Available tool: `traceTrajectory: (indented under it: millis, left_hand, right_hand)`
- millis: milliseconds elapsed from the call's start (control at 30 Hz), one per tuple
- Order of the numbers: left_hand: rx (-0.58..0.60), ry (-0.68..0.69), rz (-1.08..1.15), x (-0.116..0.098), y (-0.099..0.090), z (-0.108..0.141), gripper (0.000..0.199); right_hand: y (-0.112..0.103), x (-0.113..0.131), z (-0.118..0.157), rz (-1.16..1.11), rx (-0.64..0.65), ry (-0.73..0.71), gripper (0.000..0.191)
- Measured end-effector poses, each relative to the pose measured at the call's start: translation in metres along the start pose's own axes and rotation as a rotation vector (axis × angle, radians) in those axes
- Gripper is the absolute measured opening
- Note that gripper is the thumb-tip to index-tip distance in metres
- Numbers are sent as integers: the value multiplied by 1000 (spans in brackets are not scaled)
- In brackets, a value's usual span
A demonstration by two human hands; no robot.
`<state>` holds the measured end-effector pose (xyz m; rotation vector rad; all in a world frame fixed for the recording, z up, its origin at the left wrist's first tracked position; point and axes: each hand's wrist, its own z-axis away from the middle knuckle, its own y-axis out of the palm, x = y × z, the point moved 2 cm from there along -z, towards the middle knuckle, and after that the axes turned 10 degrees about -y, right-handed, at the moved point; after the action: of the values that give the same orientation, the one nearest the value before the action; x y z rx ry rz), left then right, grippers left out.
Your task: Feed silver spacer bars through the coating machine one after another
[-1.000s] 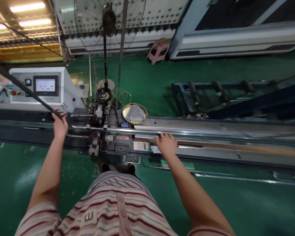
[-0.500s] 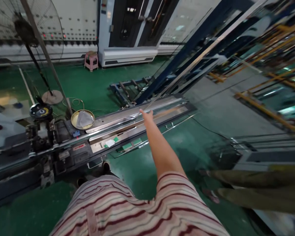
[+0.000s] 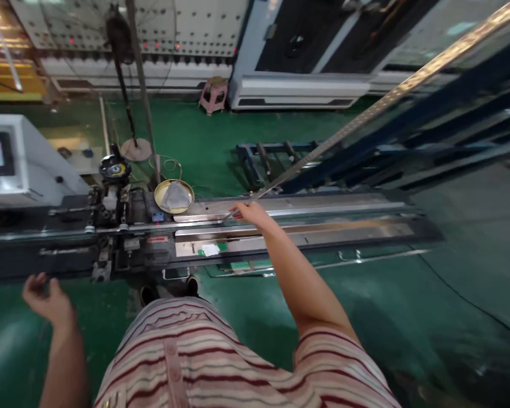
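My right hand [image 3: 250,213] is over the middle of the long bench rail, its fingers closed round the lower end of a long perforated metal strip [image 3: 348,127]. The strip slants up to the top right corner, and a short tip shows left of my fingers. At the lower left, my left hand [image 3: 46,297] hangs in front of the dark machine bed, thumb and loosely curled fingers apart, with nothing in it. A long thin bar [image 3: 148,228] lies along the bench through the clamp mechanism [image 3: 106,226].
A round yellow tin [image 3: 157,198] with a grey cloth sits on the bench's back edge. Behind it are a fan stand [image 3: 136,149] and a pink stool [image 3: 213,96]. A control panel [image 3: 38,161] is at left, a blue rack [image 3: 250,161] behind the bench.
The view has turned to the right-hand side's opposite, leftward. My left hand has come into view. My right hand's fingers, spread before, have closed on the strip.
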<state>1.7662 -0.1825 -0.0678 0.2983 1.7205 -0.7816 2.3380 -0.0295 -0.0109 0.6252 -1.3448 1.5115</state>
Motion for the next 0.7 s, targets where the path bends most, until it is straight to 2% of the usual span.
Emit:
traceTrajectory:
  millis: [67, 133, 233, 333, 433, 700]
  left_hand:
    - [-137, 12, 52, 27, -12, 15, 49]
    - [-112, -22, 51, 47, -15, 25, 49]
    - [-63, -70, 61, 66, -25, 29, 45]
    - [-51, -108, 77, 80, -47, 23, 36]
    - [-59, -154, 63, 99, -75, 15, 34]
    - [-110, -234, 88, 171, -152, -22, 34]
  right_hand:
    - [31, 13, 4, 18, 104, -34, 27]
    - [63, 26, 9, 23, 191, -56, 26]
    - [113, 45, 18, 42, 283, -91, 25]
    - [167, 63, 26, 67, 359, -122, 23]
    - [222, 78, 33, 113, 380, -177, 22]
    - [367, 129, 63, 229, 466, -339, 28]
